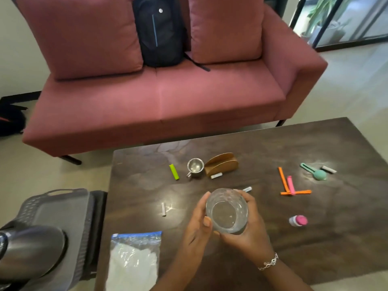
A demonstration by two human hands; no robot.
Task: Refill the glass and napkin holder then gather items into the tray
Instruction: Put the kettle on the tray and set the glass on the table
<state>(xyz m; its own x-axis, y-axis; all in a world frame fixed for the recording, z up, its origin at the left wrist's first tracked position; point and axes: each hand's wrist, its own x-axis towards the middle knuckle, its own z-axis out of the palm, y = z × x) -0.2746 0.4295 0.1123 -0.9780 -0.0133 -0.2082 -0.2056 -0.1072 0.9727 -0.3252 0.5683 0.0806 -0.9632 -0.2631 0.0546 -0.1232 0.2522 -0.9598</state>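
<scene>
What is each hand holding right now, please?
Left hand: grips the clear dimpled drinking glass.
Right hand: fingers curled round the same glass.

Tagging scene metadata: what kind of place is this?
Probably a lounge or living room, possibly an office lounge. A pink cushioned sofa faces a low dark coffee table, and a black-framed glass wall stands at the top right.

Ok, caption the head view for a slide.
Left hand and right hand hold the glass over the table; napkin holder and cup behind, tray at left.
</scene>
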